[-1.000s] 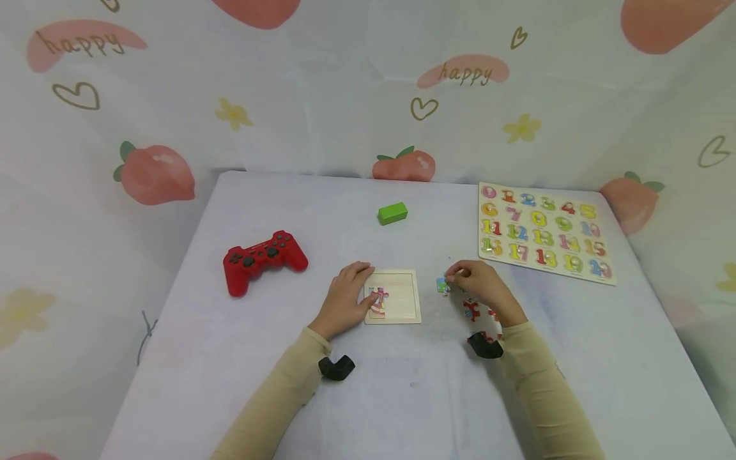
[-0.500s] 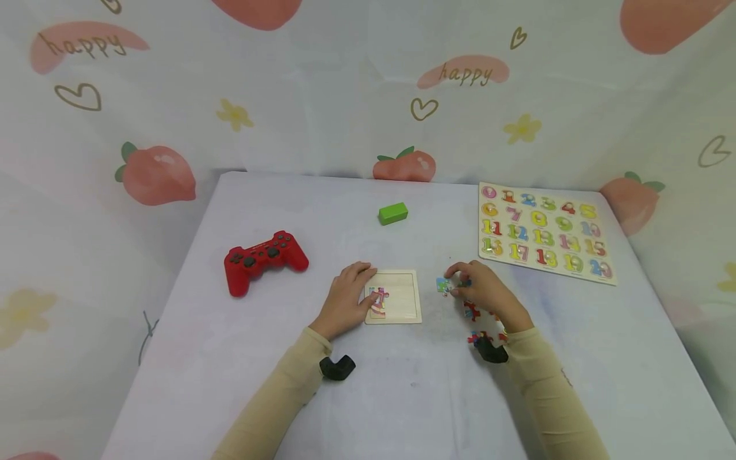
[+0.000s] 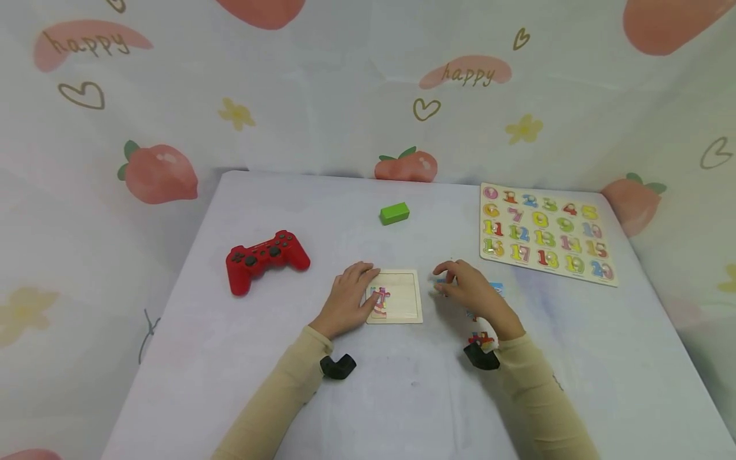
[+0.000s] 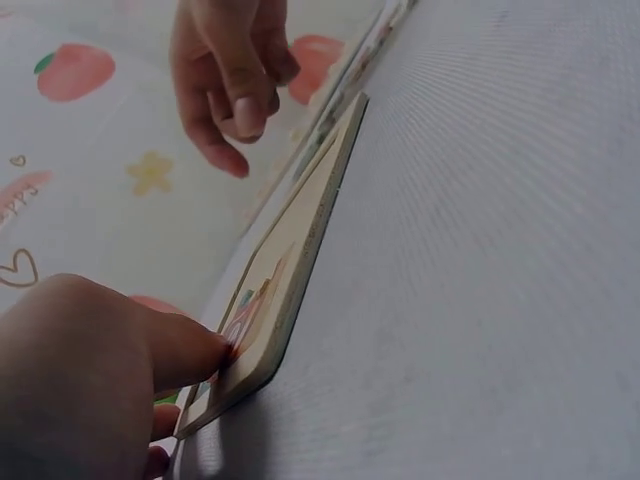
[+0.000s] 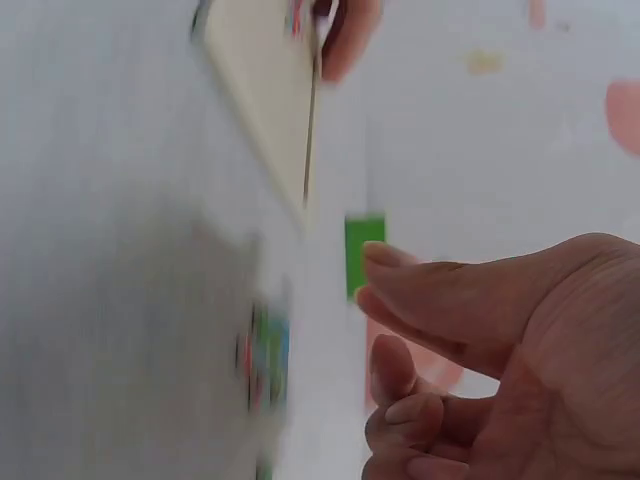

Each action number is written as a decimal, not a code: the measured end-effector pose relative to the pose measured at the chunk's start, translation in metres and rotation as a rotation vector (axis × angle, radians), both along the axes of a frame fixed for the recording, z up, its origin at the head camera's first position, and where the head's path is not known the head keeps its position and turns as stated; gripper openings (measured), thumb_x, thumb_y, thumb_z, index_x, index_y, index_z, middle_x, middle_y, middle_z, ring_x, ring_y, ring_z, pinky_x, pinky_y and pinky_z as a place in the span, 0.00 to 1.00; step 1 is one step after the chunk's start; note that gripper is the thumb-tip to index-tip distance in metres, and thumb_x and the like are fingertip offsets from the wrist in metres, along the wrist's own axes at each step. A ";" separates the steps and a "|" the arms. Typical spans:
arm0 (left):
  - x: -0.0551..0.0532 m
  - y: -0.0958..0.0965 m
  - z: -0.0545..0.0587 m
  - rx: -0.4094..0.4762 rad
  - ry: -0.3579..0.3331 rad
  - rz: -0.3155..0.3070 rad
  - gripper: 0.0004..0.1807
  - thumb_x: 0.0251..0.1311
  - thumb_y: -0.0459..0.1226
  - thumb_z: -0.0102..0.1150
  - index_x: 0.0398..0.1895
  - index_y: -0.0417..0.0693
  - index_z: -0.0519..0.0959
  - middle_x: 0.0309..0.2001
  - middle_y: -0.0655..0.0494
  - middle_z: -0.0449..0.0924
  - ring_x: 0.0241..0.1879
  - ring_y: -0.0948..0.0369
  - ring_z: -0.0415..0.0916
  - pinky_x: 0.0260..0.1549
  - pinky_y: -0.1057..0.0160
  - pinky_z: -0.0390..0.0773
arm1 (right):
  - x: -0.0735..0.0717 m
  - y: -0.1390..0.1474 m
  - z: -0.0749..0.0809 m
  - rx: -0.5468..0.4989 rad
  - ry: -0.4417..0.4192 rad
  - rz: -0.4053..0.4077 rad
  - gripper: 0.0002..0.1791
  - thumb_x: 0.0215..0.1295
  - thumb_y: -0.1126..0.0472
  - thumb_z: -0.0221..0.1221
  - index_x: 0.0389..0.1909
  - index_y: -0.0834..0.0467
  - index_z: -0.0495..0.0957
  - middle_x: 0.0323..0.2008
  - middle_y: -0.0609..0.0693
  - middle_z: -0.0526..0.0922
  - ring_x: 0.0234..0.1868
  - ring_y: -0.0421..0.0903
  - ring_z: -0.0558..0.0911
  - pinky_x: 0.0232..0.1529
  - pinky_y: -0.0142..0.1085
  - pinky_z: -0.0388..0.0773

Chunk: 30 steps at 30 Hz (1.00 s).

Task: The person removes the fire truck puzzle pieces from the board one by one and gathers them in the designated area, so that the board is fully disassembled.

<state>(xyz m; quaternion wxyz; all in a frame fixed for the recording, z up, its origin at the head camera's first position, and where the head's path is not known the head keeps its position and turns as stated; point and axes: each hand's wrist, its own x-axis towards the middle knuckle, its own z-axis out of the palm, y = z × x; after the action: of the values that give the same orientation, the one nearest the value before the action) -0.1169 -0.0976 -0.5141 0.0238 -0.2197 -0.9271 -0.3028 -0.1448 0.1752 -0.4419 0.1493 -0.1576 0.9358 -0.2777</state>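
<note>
A square wooden puzzle tray (image 3: 405,297) lies mid-table, with a few joined pink-and-purple jigsaw pieces (image 3: 380,306) at its left side. My left hand (image 3: 344,301) holds the tray's left edge; its thumb presses on those pieces, and fingers show by the edge in the left wrist view. Just right of the tray, my right hand (image 3: 473,291) hovers with thumb and fingers apart and nothing between them. Below it, a blue-green jigsaw piece (image 5: 268,358) rests on the table, blurred in the right wrist view. The hand partly hides other loose pieces, some red (image 3: 482,338), one blue (image 3: 497,289).
A red game controller (image 3: 267,259) lies at the left. Behind the tray stands a green block (image 3: 394,213). A number puzzle board (image 3: 549,234) occupies the back right. The white table (image 3: 402,409) meets a patterned cloth backdrop (image 3: 322,83).
My right hand first fingered the blue-green jigsaw piece beside the tray, then rose off it and shifted slightly left, uncovering a blue piece at its right. The left hand keeps its place on the tray.
</note>
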 end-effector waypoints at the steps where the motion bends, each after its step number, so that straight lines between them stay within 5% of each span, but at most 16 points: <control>1: 0.000 0.000 -0.001 -0.006 0.004 -0.003 0.27 0.65 0.43 0.52 0.66 0.47 0.67 0.66 0.51 0.62 0.69 0.54 0.55 0.56 0.50 0.63 | 0.002 -0.006 0.001 -0.015 0.005 0.012 0.15 0.64 0.62 0.60 0.50 0.60 0.76 0.34 0.55 0.73 0.28 0.46 0.69 0.30 0.36 0.68; 16: -0.002 -0.007 0.004 -0.060 -0.072 -0.104 0.42 0.58 0.55 0.56 0.73 0.50 0.57 0.70 0.51 0.57 0.72 0.53 0.50 0.63 0.46 0.56 | 0.019 -0.076 -0.020 -0.049 0.093 0.217 0.17 0.60 0.62 0.64 0.50 0.58 0.76 0.39 0.53 0.76 0.39 0.47 0.77 0.39 0.40 0.76; 23: -0.002 -0.006 0.002 -0.034 -0.061 -0.094 0.43 0.56 0.53 0.60 0.72 0.48 0.59 0.69 0.50 0.59 0.71 0.51 0.52 0.61 0.45 0.57 | 0.019 -0.086 -0.025 -0.074 0.146 0.173 0.11 0.61 0.63 0.63 0.44 0.59 0.78 0.37 0.53 0.75 0.37 0.47 0.77 0.39 0.40 0.75; 30: -0.002 -0.007 0.006 -0.044 -0.112 -0.086 0.43 0.56 0.52 0.61 0.73 0.48 0.57 0.70 0.50 0.58 0.72 0.52 0.51 0.62 0.45 0.56 | 0.013 -0.096 -0.021 -0.113 0.082 0.031 0.03 0.62 0.63 0.62 0.35 0.59 0.80 0.32 0.50 0.79 0.32 0.44 0.75 0.36 0.37 0.72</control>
<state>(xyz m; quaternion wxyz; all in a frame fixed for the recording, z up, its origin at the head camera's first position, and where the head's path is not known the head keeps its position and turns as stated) -0.1191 -0.1042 -0.5081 -0.0459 -0.2425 -0.9232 -0.2947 -0.1322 0.0793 -0.4631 0.1059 -0.1918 0.9214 -0.3209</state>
